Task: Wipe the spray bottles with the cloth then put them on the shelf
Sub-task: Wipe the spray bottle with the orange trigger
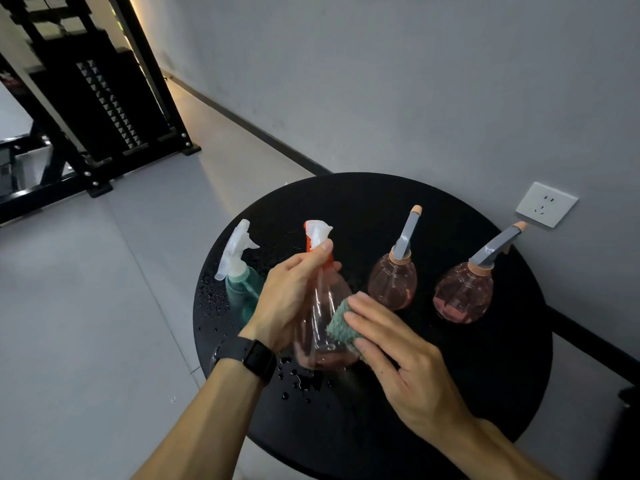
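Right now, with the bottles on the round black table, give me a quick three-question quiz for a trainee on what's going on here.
1. True or false: the left hand grips the clear pink spray bottle with the red and white trigger near its neck.
2. What does the right hand press against that bottle? A) green textured cloth B) paper towel C) sponge brush
3. How many round pink bottles with grey nozzles stand untouched on the round black table?

Key: 1 true. 2 A, the green textured cloth. 3 two, the nearer one and the one by the wall; the teal bottle with a white trigger also waits.
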{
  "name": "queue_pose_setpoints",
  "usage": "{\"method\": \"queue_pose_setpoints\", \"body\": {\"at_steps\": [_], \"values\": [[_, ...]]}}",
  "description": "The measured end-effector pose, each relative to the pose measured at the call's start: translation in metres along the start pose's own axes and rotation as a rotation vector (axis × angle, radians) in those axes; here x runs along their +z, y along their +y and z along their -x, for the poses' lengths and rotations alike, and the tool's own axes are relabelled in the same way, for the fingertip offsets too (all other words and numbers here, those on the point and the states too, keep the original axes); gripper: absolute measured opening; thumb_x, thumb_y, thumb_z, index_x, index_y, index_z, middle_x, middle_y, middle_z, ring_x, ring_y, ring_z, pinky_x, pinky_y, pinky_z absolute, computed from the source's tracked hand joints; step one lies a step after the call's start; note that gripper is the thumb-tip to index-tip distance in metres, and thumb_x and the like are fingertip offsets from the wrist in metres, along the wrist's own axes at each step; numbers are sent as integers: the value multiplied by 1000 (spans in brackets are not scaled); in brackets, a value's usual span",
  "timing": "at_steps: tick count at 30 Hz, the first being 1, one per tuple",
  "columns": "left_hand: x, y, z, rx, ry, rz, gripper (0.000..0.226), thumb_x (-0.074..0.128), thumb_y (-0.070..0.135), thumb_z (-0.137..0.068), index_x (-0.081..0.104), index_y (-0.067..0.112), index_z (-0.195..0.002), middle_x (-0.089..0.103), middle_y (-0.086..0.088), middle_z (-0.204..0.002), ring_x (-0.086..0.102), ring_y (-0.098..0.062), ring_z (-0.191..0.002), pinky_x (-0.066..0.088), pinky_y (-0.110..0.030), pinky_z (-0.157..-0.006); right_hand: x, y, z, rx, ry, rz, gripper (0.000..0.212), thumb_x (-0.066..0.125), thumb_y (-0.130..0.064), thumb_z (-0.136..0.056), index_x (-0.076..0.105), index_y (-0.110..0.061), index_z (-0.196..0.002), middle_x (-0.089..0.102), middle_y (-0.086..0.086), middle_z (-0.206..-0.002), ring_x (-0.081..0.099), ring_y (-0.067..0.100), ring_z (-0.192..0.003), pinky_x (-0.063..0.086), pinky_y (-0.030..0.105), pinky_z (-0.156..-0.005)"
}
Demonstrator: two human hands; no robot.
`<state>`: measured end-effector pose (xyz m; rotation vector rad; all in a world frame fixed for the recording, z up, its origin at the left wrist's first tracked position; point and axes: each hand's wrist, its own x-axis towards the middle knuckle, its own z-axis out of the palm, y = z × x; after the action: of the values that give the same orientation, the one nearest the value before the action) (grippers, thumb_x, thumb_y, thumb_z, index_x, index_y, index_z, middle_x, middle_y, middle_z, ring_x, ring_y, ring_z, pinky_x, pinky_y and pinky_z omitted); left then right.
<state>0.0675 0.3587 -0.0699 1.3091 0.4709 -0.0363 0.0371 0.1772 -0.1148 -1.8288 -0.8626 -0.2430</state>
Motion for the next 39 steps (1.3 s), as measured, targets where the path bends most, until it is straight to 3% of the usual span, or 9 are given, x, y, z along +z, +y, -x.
{"method": "queue_pose_setpoints", "body": {"at_steps": [6, 12, 14, 17, 20, 23, 29, 35, 39], "values": [[-1, 1, 0, 10, -65, -147, 54, 55, 63, -89, 74, 17, -109, 76, 3, -108, 72, -15, -103, 52, -40, -100, -1, 5, 4, -25, -21, 58, 36, 53, -13, -95, 58, -7, -130, 53, -1, -142, 44, 14, -136, 38, 28, -110], [11, -5, 10, -106, -167, -145, 56, 48, 59, -96, 77, 12, -103, 77, -11, -102, 74, -25, -96, 52, -47, -101, -4, 6, -20, 86, 27, 15, 35, 55, -18, -96, 60, -12, -130, 54, -6, -140, 44, 5, -135, 34, 20, -111], [15, -6, 12, -130, -211, -126, 54, 53, 61, -93, 77, 14, -104, 75, -17, -107, 73, -28, -100, 53, -46, -100, -6, 6, -29, 137, 51, -26, 34, 59, -12, -96, 60, -13, -129, 54, -8, -138, 45, 2, -133, 35, 17, -109], [17, -7, 14, -138, -219, -29, 67, 71, 58, -82, 64, 8, -125, 66, -25, -124, 68, -36, -109, 52, -52, -101, -7, 6, -38, 173, 73, -58, 35, 58, -5, -94, 61, -13, -128, 56, -7, -136, 47, 1, -131, 36, 17, -108], [14, -8, 11, -111, -182, 35, 75, 78, 53, -77, 56, 2, -128, 64, -25, -117, 64, -44, -110, 46, -61, -103, -5, 5, -41, 183, 78, -74, 35, 58, -6, -94, 61, -15, -128, 56, -9, -136, 47, 0, -131, 36, 16, -108], [8, -9, 7, -72, -188, 25, 63, 72, 50, -85, 60, 1, -123, 65, -20, -111, 64, -36, -102, 46, -59, -104, -4, 5, -39, 188, 61, -77, 35, 57, -8, -94, 62, -16, -128, 57, -8, -136, 47, -1, -130, 36, 16, -108], [0, -7, 2, -20, -156, -93, 35, 59, 62, -89, 75, 34, -103, 74, 0, -115, 71, -21, -107, 52, -49, -100, -3, 9, -26, 191, 7, -63, 36, 59, -10, -93, 61, -15, -128, 55, -11, -137, 47, 0, -130, 38, 22, -109], [1, 0, -1, -62, -1, 84, 53, 51, 61, -93, 67, 15, -115, 73, -14, -112, 71, -33, -105, 56, -52, -93, -7, 7, -13, 146, 6, -64, 35, 58, -22, -96, 58, -18, -130, 53, -14, -139, 48, 3, -131, 38, 20, -107], [-1, -2, -4, -109, 24, 243, 70, 57, 67, -87, 60, 7, -122, 64, -22, -126, 66, -38, -114, 55, -55, -93, -10, 7, -7, 106, 14, -53, 38, 54, -22, -95, 57, -15, -131, 52, -12, -141, 48, 6, -132, 39, 22, -108]]}}
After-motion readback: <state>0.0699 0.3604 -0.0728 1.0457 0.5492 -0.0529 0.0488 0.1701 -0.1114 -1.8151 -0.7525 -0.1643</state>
